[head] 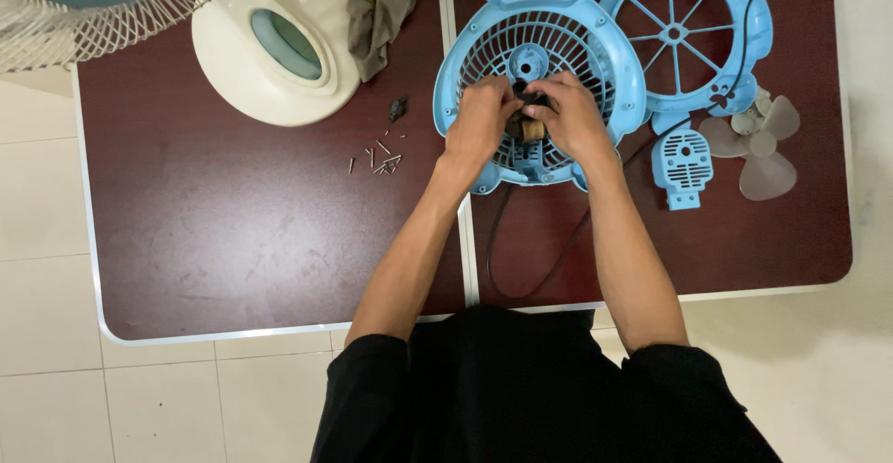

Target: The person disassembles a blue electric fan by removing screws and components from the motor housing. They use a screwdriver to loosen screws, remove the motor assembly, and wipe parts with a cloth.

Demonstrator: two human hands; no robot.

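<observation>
Both hands are working at the centre of the blue fan housing (539,72), which is lying flat on the dark red bench (233,230). The left hand (479,123) and right hand (572,119) are closing around a small motor (531,128) with a copper-coloured coil, fingers curled tight on it from either side; the motor is sitting just over the grille's middle, partly hidden by the fingers.

Risks, as judged from here:
- A black cord (521,258) is running from the housing toward the person and looping off the bench edge; a tug with a forearm could be dragging the motor out of the grip.
- Loose screws (381,158) are lying scattered left of the housing, well clear of the hands but unboxed; a sweep of the left elbow could be sending them to the floor.
- The pale fan blade (758,142) and the blue front cover (684,40) are resting near the far right edge, where a shove of the housing could be nudging them off.
- Thin coil wires could be snapping if the fingers are twisting too hard.
</observation>
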